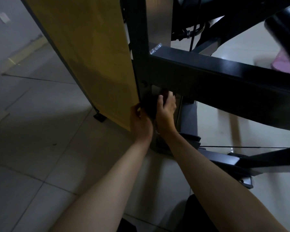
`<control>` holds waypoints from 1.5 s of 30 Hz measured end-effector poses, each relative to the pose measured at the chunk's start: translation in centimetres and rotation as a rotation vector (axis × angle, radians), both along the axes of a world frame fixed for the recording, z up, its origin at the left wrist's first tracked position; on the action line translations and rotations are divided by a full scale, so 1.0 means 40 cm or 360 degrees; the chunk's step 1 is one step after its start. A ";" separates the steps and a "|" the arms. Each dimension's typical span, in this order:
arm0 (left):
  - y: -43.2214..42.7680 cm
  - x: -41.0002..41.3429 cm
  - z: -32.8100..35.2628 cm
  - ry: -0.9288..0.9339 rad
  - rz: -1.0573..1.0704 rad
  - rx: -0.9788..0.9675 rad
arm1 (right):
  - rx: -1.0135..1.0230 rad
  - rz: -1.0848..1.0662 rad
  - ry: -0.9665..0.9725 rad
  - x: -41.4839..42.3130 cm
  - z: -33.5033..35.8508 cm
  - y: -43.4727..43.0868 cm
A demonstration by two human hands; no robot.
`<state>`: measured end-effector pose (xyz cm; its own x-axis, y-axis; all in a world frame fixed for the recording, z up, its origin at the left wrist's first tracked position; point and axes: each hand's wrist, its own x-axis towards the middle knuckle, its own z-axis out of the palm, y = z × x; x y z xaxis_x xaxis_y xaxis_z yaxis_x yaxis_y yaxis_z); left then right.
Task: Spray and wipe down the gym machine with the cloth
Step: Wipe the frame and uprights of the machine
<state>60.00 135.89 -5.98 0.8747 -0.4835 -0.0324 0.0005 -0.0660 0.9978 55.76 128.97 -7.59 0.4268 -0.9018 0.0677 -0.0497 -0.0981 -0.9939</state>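
The gym machine is a black steel frame; its thick crossbeam [216, 76] runs right from an upright post [137, 47]. Low on that post, under the beam, a dark cloth [149, 106] is held between both hands. My left hand [140, 119] grips the cloth's left edge with curled fingers. My right hand [166, 109] holds the cloth from the right, thumb on top, fingers reaching under the beam. No spray bottle is in view.
A yellow panel [90, 56] with a black foot [99, 117] stands just left of the post. Lower frame rails [224, 162] and a thin cable [241, 147] lie on the tiled floor at right. A black padded roller [285, 30] juts in at top right.
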 end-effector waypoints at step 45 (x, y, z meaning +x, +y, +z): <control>-0.010 0.055 -0.156 0.0457 -0.0104 0.0452 | 0.0359 -0.0110 0.0298 -0.054 -0.233 0.066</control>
